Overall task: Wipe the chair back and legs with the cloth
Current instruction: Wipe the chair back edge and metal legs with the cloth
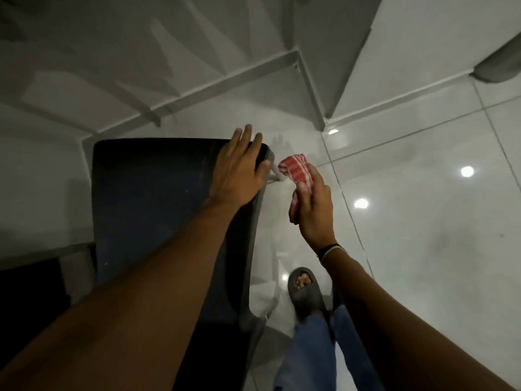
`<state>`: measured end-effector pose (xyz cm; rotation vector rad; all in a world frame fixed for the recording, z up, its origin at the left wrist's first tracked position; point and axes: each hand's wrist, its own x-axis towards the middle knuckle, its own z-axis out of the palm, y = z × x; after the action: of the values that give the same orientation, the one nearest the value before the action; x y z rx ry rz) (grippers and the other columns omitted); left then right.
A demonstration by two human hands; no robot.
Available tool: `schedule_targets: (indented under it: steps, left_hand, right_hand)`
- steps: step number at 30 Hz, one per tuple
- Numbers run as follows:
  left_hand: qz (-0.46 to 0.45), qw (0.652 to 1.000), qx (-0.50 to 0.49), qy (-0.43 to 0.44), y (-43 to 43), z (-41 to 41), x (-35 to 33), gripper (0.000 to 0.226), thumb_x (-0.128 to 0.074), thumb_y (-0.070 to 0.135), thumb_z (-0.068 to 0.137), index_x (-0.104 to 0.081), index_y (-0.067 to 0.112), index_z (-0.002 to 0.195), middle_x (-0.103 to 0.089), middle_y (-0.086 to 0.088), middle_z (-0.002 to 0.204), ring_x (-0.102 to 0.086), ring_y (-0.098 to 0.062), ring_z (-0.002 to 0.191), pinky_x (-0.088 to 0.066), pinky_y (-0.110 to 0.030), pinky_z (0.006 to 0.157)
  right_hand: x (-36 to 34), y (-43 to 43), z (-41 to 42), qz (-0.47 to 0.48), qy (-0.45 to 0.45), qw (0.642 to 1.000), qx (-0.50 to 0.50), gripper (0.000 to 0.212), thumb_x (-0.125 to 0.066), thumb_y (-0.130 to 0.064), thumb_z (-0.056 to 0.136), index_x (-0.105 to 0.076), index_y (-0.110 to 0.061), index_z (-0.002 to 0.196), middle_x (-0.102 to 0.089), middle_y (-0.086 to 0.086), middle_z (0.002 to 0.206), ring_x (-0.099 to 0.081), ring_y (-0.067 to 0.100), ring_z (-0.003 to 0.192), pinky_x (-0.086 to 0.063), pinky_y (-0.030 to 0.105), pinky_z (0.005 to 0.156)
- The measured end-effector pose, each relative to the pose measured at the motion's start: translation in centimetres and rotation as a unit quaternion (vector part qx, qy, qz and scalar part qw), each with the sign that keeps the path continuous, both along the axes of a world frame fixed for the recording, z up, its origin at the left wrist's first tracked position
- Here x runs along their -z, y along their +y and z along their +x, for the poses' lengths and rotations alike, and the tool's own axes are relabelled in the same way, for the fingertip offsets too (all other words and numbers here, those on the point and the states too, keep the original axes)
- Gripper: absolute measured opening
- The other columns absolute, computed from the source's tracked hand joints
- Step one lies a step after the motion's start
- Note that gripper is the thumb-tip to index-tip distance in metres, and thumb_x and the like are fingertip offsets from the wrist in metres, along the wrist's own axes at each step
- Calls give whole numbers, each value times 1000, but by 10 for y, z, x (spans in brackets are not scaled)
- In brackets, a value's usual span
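Chair point(158, 198): dark, seen from above, its long axis running from the person out toward the stairs; a pale leg point(273, 176) shows just past the far right corner

Left hand point(239, 170): flat on that far right corner, fingers point(248, 136) spread and straight, pressing the chair, gripping nothing

Right hand point(313, 210): just right of the chair edge, clear of it, fingers point(303, 193) curled closed around the cloth

Cloth point(294, 167): red and white striped, bunched, its free end pointing left toward the leg, very near it; contact cannot be told

Judgement: the right hand is the nearer one to the leg; the leg lies left and down from the cloth, so the wipe likely runs downward along it

Floor point(423, 221): glossy white tile
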<state>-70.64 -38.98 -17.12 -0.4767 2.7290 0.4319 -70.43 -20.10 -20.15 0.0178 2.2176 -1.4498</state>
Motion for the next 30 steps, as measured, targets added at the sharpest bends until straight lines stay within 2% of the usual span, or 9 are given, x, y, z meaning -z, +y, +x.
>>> schedule_targets:
  steps: [4, 9, 15, 17, 20, 23, 25, 27, 30]
  left_hand:
    - [-32, 997, 61, 43, -8, -6, 29, 66, -35, 47, 115, -21, 14, 170, -11, -11, 182, -5, -27, 170, -9, -52, 141]
    - [-49, 989, 75, 122, -11, 0, 44, 63, -21, 45, 113, -26, 17, 169, -20, -10, 181, -12, -26, 169, -15, -52, 140]
    - [-35, 985, 91, 146, -11, 1, 44, 59, -25, 36, 114, -32, 13, 168, -25, -11, 179, -16, -28, 169, -20, -55, 139]
    - [-33, 983, 96, 152, -10, 1, 44, 58, -26, 34, 114, -34, 11, 166, -28, -12, 178, -19, -30, 168, -22, -57, 137]
    - [-33, 983, 104, 148, -10, 1, 44, 58, -26, 33, 113, -35, 8, 165, -32, -13, 176, -22, -31, 167, -25, -59, 136]
    - [-27, 983, 102, 149, -10, 0, 46, 60, -26, 33, 112, -35, 6, 165, -32, -14, 176, -22, -31, 167, -25, -60, 136]
    - [-20, 983, 102, 154, -11, 1, 49, 60, -25, 31, 112, -34, 5, 165, -30, -14, 177, -20, -30, 168, -24, -59, 137]
    - [-16, 981, 105, 159, -12, 2, 52, 60, -24, 30, 112, -33, 5, 166, -29, -13, 177, -19, -28, 168, -22, -56, 138]
    - [-14, 979, 106, 173, -14, 4, 53, 59, -26, 29, 112, -34, 5, 165, -31, -14, 176, -21, -29, 168, -21, -54, 138]
  right_hand:
    - [34, 1, -13, -2, -28, 999, 39, 47, -41, -31, 118, -41, -21, 164, -66, 22, 132, -64, 39, 121, -53, 58, 111]
    - [76, -11, -14, -27, -70, 989, 131, 44, -41, -35, 118, -46, -24, 160, -64, 8, 146, -63, 31, 132, -52, 54, 119]
    - [100, -52, -23, -111, -140, 964, 199, 42, -41, -32, 118, -54, -13, 153, -61, 28, 144, -60, 49, 136, -50, 67, 117]
    - [98, -67, -25, -122, -125, 963, 206, 38, -42, -32, 117, -56, -13, 147, -58, 19, 150, -59, 37, 140, -48, 60, 122]
    - [88, -91, -21, -137, -66, 976, 153, 36, -41, -31, 114, -50, -30, 149, -46, 6, 167, -50, 21, 152, -43, 49, 129]
    - [94, -104, -18, -94, -12, 990, 100, 52, -30, -32, 115, -29, -40, 166, -50, -6, 167, -51, 3, 134, -37, 32, 118]
    - [104, -104, -20, -45, -15, 995, 89, 49, -26, -33, 113, -36, -45, 160, -58, -6, 157, -46, 12, 131, -32, 42, 119]
    - [115, -105, -23, -65, -13, 993, 96, 45, -28, -26, 114, -54, -39, 148, -61, -2, 154, -38, 22, 151, -22, 54, 130]
    - [132, -115, -27, -111, 36, 989, 87, 42, -42, 0, 114, -58, -30, 140, -63, 8, 152, -39, 17, 157, -20, 57, 136]
